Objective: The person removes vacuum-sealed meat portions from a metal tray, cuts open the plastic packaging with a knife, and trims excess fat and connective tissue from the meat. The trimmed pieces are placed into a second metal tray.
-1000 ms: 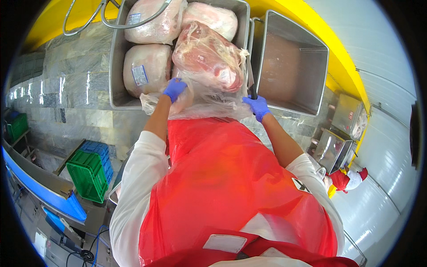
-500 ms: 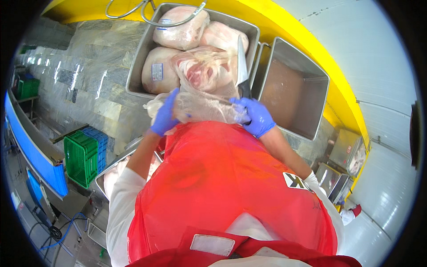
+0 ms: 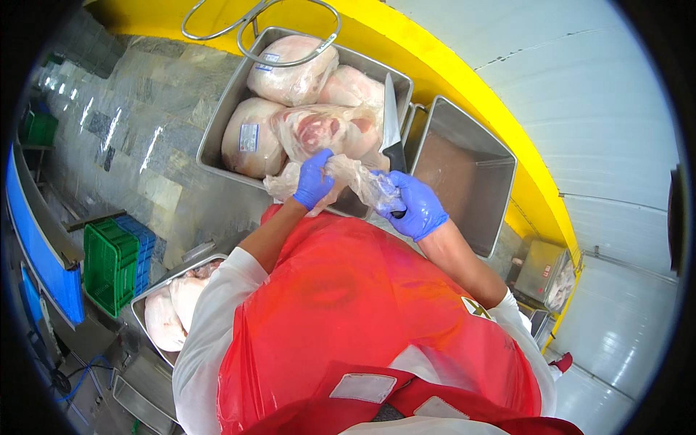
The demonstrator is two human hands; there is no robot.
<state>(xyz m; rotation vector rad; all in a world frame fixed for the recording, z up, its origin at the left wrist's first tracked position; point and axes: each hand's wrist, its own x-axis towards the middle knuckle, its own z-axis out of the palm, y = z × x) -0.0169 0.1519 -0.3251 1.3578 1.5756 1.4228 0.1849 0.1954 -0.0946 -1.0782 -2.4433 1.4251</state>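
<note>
My left hand (image 3: 315,180), in a blue glove, is closed on a crumpled clear plastic bag (image 3: 350,174) at the near edge of a metal tub. The bag reaches across to my right hand (image 3: 415,206), also gloved in blue. That hand is closed round the black handle of a knife (image 3: 392,119) and also pinches the bag's end. The knife's wide blade points away from me, over the tub's right side. Just beyond the bag lies a large cut of meat (image 3: 319,132) with red flesh showing. Other wrapped pieces of meat (image 3: 293,69) fill the tub behind it.
The metal tub (image 3: 209,154) stands ahead, with a second metal tub (image 3: 464,170) to its right. Curved metal tubing (image 3: 337,32) hangs over the far rim. Another container of meat (image 3: 165,317) is at lower left, near green and blue crates (image 3: 109,268).
The bag is bunched into a narrower band between my hands. My left hand has moved right and turned into a tighter grip. The knife remains in my right hand.
</note>
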